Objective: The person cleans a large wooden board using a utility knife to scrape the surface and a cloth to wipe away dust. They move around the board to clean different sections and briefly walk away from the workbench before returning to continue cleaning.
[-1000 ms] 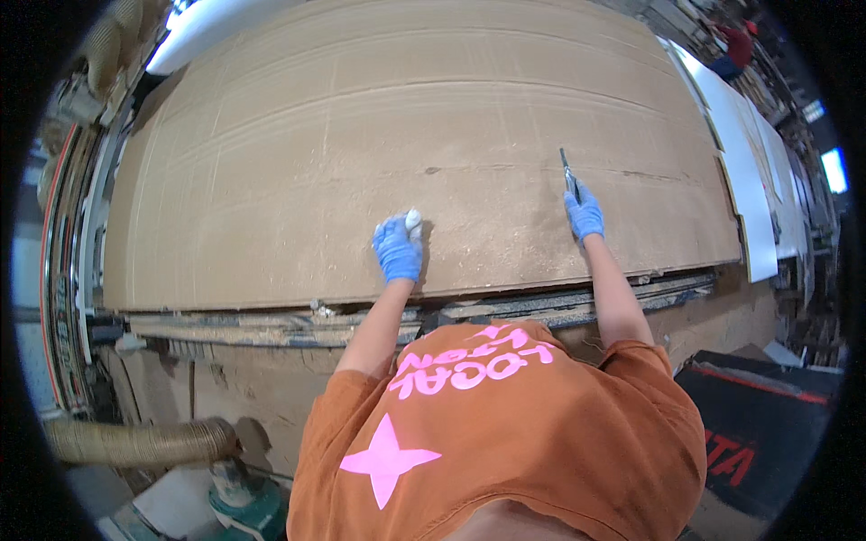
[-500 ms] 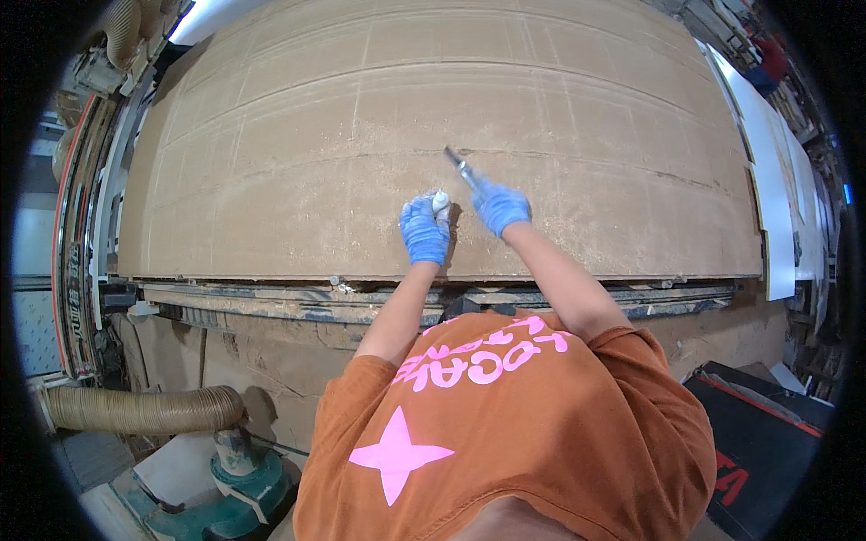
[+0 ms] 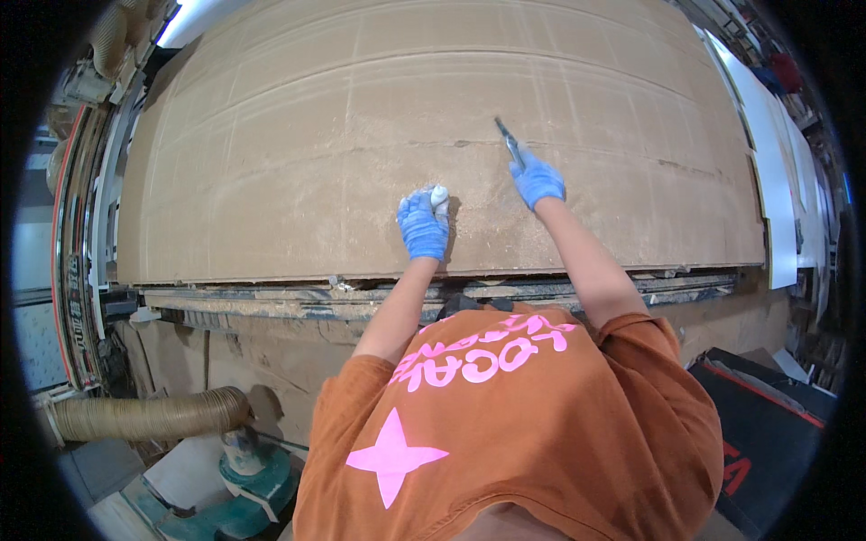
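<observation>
Blue-gloved in the head view, our left hand (image 3: 423,227) grips a white rounded piece (image 3: 439,195) at the bench (image 3: 262,212); our right hand (image 3: 539,178) grasps a slim tool (image 3: 506,137), apart from it. Scattered pale shavings (image 3: 528,242) suggest work underway; what remains, we cannot tell.

Two hands (image 3: 423,224) (image 3: 540,180), one slim tool (image 3: 509,141)

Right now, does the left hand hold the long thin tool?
No, the thin tool is in the right hand.

Right hand (image 3: 538,180) moved back rightward, slim tool (image 3: 508,140) with it
</observation>
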Demonstrator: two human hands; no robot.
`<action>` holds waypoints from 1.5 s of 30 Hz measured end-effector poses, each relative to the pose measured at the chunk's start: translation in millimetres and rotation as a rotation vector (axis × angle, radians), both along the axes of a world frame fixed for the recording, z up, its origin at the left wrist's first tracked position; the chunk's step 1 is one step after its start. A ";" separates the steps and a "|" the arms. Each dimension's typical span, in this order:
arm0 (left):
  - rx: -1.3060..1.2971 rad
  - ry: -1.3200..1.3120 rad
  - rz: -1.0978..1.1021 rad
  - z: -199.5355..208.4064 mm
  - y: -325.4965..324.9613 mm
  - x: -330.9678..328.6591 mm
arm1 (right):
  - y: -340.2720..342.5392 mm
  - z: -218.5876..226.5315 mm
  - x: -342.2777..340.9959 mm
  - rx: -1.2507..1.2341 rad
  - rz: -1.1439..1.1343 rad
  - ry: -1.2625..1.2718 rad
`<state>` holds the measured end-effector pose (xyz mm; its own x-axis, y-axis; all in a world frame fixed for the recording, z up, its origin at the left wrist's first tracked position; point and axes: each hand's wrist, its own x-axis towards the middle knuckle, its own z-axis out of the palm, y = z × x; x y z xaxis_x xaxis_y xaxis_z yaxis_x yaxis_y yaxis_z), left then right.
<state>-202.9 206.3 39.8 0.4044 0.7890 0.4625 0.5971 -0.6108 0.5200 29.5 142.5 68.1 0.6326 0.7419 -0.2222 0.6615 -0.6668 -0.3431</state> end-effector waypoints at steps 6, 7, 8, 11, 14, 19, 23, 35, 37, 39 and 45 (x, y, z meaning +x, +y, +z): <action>-0.048 0.030 -0.011 -0.3 0.5 -1.7 | -28.6 3.2 -25.3 -0.129 0.046 0.032; -0.058 0.040 -0.008 -2.3 1.5 -2.0 | -29.4 7.3 -22.8 -0.107 0.044 0.035; -0.067 0.050 -0.004 -4.4 0.4 -3.1 | -29.3 11.6 -19.3 -0.084 0.042 0.037; -0.046 0.062 0.013 2.3 -2.5 1.8 | -34.9 10.9 -28.1 -0.096 0.031 0.042; -0.029 0.058 0.023 -5.8 0.3 -2.1 | -24.0 20.9 -32.3 -0.123 -0.022 0.060; -0.040 0.089 -0.020 -5.1 -1.7 -1.8 | -19.0 -4.7 -1.7 0.016 -0.068 0.062; 0.059 0.028 -0.003 -16.1 6.0 -4.5 | -28.9 3.2 -17.8 -0.010 0.010 0.073; -0.014 0.081 -0.008 -7.7 -7.0 -4.0 | -36.3 -7.8 8.3 0.010 -0.088 0.090; -0.004 0.084 0.008 -2.4 4.6 1.2 | -28.0 -11.3 9.6 0.061 -0.067 0.044; -0.044 0.109 0.029 -4.5 -5.0 -5.1 | -50.4 -10.4 -19.6 0.027 -0.025 0.008; -0.033 0.106 0.011 -4.1 -3.2 0.3 | -35.6 14.9 38.6 -0.006 -0.238 0.072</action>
<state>-202.5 203.0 35.7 0.4409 0.8078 0.3913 0.6566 -0.5875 0.4729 68.1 106.9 82.9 0.7716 0.5724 -0.2775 0.4595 -0.8032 -0.3792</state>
